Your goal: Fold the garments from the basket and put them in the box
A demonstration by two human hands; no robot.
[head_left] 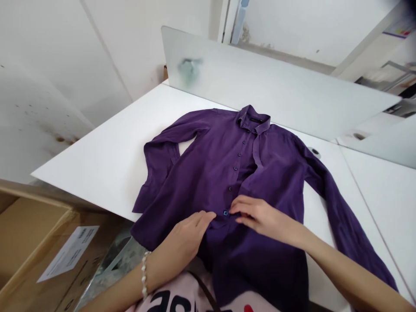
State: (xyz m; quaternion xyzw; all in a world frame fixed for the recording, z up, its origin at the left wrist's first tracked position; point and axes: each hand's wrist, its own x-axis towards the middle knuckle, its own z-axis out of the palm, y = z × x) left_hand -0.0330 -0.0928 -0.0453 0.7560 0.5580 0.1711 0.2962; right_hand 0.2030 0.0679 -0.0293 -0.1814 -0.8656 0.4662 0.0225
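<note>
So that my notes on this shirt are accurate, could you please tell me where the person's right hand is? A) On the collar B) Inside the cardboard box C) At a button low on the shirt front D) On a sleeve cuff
C. The right hand has its fingers at a dark button low on the front of the purple shirt.

A strand of white pearl-like beads (143, 274) circles the left wrist (150, 264). The top (182, 294) is pale pink with large dark lettering (162, 301), a thin dark strap (203, 288) crosses it, and both forearms (351, 273) are bare.
</note>
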